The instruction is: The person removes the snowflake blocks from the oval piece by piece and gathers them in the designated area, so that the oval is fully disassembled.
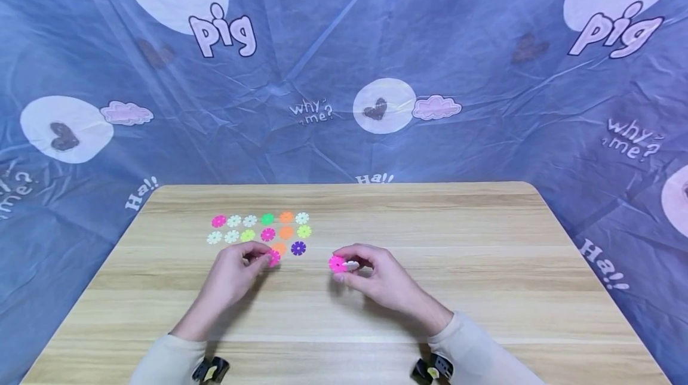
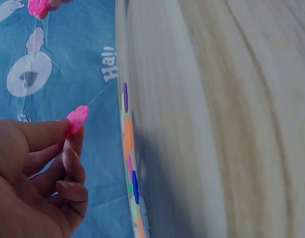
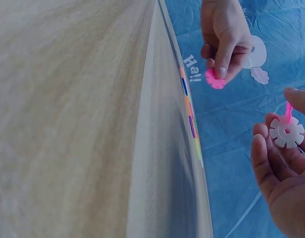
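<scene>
Between thumb and fingertips, my left hand (image 1: 236,268) pinches a pink notched plastic disc (image 2: 78,118), raised above the table. To its right, my right hand (image 1: 378,271) holds a pink notched disc (image 1: 337,264) and a white notched disc (image 3: 287,134) that are slotted together, the pink one standing crosswise to the white one. The two hands are apart, with a gap of table between them in the head view. Just beyond the left fingers lie an orange disc (image 1: 280,248), partly covered, and a purple disc (image 1: 298,248).
Rows of loose notched discs lie on the left half of the wooden table (image 1: 457,224), among them a green disc (image 1: 267,218) and a yellow disc (image 1: 304,231). A blue disc (image 2: 135,187) shows low in the left wrist view. A printed blue cloth (image 1: 333,74) hangs behind the table.
</scene>
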The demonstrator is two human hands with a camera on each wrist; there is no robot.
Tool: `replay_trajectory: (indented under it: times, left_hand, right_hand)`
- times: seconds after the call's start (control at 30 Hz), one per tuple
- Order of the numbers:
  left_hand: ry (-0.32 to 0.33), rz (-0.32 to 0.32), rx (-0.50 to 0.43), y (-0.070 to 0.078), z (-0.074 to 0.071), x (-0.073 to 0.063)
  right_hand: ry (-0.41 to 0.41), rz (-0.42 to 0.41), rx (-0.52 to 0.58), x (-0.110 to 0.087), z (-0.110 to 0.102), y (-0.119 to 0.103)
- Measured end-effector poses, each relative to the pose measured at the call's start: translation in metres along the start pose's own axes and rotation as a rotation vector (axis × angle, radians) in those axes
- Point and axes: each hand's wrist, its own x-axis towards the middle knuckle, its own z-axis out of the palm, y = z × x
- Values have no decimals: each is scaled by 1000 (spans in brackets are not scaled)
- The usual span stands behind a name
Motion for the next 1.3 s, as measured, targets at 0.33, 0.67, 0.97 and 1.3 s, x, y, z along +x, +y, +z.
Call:
replay_trajectory:
  times: [0.33, 0.67, 0.97, 1.3]
  left_hand:
    - [-39, -15, 70, -9, -4, 4]
    - [-67, -10, 216, -16, -4, 8]
    - [-68, 25, 338, -20, -4, 12]
    - [-65, 20, 223, -13, -2, 8]
  right_hand:
    - [-4, 1, 7, 1, 1, -1]
    - [-21, 11, 3, 0, 1, 1]
    - [-24, 17, 3, 0, 2, 1]
    - [-18, 7, -19, 0, 2, 0]
